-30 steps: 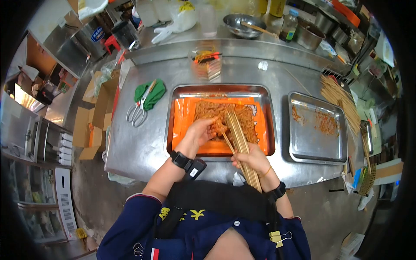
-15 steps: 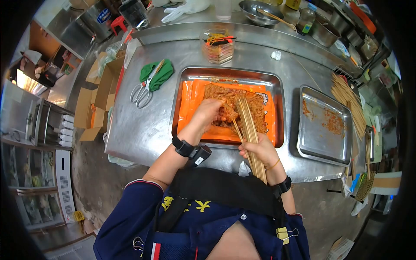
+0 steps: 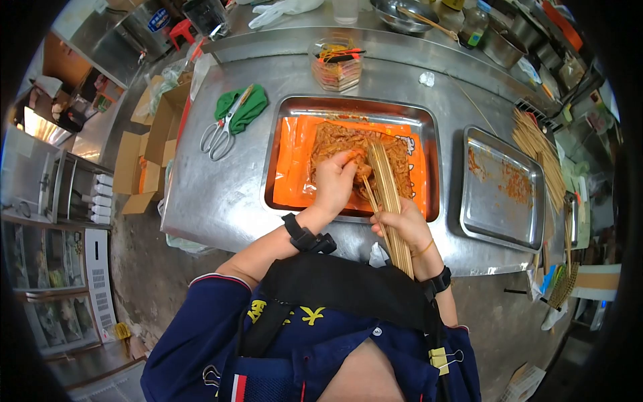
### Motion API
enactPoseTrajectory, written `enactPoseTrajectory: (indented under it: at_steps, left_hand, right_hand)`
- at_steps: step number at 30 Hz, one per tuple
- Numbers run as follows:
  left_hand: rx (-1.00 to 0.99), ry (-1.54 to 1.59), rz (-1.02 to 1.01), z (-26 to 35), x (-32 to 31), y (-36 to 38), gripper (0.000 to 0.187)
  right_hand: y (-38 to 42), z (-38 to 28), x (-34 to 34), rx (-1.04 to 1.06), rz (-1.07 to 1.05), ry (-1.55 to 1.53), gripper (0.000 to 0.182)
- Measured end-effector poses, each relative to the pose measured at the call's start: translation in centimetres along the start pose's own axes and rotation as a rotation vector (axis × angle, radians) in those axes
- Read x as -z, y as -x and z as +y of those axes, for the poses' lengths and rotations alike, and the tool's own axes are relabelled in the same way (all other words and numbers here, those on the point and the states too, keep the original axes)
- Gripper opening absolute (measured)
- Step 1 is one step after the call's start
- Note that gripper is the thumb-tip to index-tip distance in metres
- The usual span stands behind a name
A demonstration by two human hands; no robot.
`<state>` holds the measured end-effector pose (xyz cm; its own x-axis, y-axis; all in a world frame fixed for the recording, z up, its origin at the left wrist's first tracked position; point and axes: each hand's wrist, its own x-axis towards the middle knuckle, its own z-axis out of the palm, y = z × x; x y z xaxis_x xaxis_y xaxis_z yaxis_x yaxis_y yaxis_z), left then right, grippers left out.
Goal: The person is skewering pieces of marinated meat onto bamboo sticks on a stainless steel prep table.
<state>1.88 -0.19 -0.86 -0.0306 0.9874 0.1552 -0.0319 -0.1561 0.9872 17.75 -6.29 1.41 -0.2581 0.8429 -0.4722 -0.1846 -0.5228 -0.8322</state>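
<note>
My right hand (image 3: 408, 228) is wrapped round a thick bundle of bamboo skewers (image 3: 383, 177), with one or two skewers standing apart on its left side. The fingers of my left hand (image 3: 336, 182) pinch a piece of marinated meat (image 3: 362, 169) at the tips of those separate skewers. How far a skewer goes into the piece is hidden. Below both hands lies a pile of red-brown marinated meat (image 3: 328, 139) on an orange printed plastic bag (image 3: 289, 161), inside a steel tray (image 3: 270, 194).
A second steel tray (image 3: 499, 231) with sauce scraps stands on the right, beside loose skewers (image 3: 544, 157). Scissors (image 3: 218, 137) and a green cloth (image 3: 249, 110) lie left. Behind the meat tray is a clear plastic tub (image 3: 337, 70). The steel table (image 3: 201, 191) ends near my body.
My left hand has turned and moved slightly right and down, bringing the pinched meat onto the separate skewer tips. My right hand keeps the bundle in nearly the same place.
</note>
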Motion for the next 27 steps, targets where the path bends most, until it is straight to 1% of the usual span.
enactPoseTrajectory:
  at_steps: [1,4,5,8,9,12,13,14,17,19,22,25,27]
  left_hand:
    - [0.033,0.046,-0.007,0.3,-0.1,0.5,0.019]
    - [0.187,0.091,-0.16,0.2,0.3,1.8,0.021]
    - [0.139,0.146,-0.163,-1.1,0.1,2.1,0.021]
    - [0.187,0.129,-0.234,-1.7,0.1,2.6,0.021]
    - [0.224,0.164,-0.235,-1.2,0.1,2.5,0.02]
    - [0.226,0.055,-0.244,-0.2,0.3,1.6,0.019]
    - [0.183,0.039,-0.224,-0.6,0.3,1.1,0.019]
    - [0.251,0.179,-0.22,-0.6,0.3,0.9,0.02]
    - [0.299,0.248,-0.21,-0.7,0.4,0.8,0.019]
    - [0.326,0.293,-0.216,-0.9,0.3,0.7,0.021]
    - [0.306,0.218,-0.205,-1.0,0.4,1.0,0.028]
    - [0.197,0.381,-0.163,0.1,-0.4,1.5,0.034]
    - [0.3,0.428,-0.202,0.7,-0.2,1.8,0.031]
  right_hand:
    - [0.1,-0.1,0.0,0.0,0.009,0.0,0.017]
    - [0.0,-0.1,-0.1,0.007,0.027,-0.017,0.016]
    - [0.0,0.0,0.0,0.013,0.029,-0.03,0.016]
    - [0.2,-0.2,0.1,0.001,0.069,-0.021,0.016]
    - [0.2,-0.3,0.1,-0.001,0.077,-0.022,0.015]
    - [0.0,-0.3,-0.1,0.011,0.059,-0.042,0.016]
    - [0.2,-0.2,0.0,0.017,0.054,-0.053,0.016]
    - [0.3,-0.1,0.1,0.015,0.058,-0.044,0.016]
    - [0.2,-0.4,0.0,-0.002,0.06,-0.008,0.018]
    - [0.1,-0.4,-0.1,0.01,0.036,-0.036,0.019]
    - [0.2,-0.2,0.3,0.017,0.042,-0.042,0.019]
    - [0.0,0.0,0.4,0.025,0.034,-0.061,0.018]
    - [-0.1,-0.1,0.4,0.028,0.031,-0.061,0.018]
